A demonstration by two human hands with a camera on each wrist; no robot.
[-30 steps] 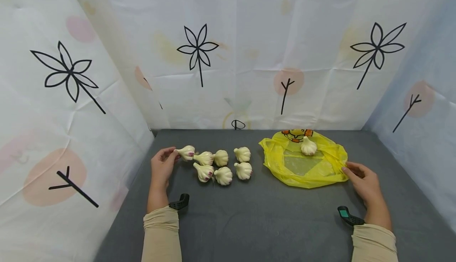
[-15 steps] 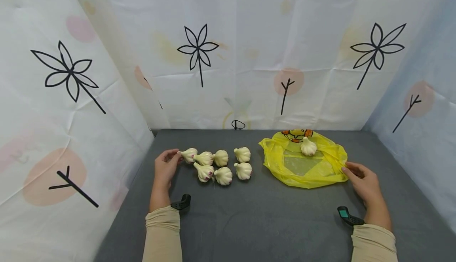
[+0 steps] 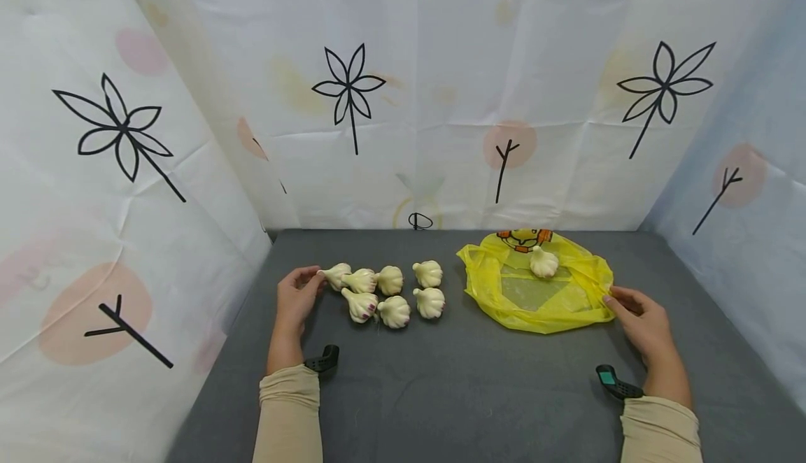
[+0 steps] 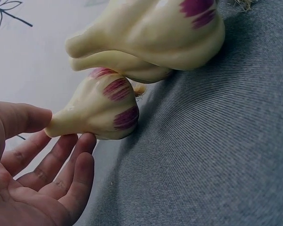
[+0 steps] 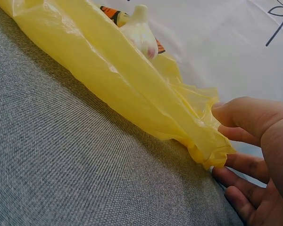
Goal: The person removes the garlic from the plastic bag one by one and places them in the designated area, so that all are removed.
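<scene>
At the left end of a group of garlic bulbs, my left hand [image 3: 297, 303] pinches a pale garlic bulb [image 4: 104, 110] by its neck. Purple streaks mark its root end, and it lies close against the neighbouring bulb [image 3: 362, 280]. On the right, my right hand [image 3: 647, 326] holds the crumpled edge of a yellow plastic bag [image 3: 494, 302] between thumb and fingers. The bag's mouth is spread wide on the table. One garlic bulb [image 3: 543, 263] sits upright at the far side of the bag; the right wrist view shows it partly hidden behind the yellow rim.
Several more garlic bulbs [image 3: 394, 312] stand in two rows on the dark grey table [image 3: 466, 393], between the left hand and the bag. A white patterned cloth [image 3: 441, 169] hangs behind the table and along both sides.
My left hand has slid the garlic bulb slightly right and nearer, up against the other bulbs. The right hand and the yellow bag have stayed put.
</scene>
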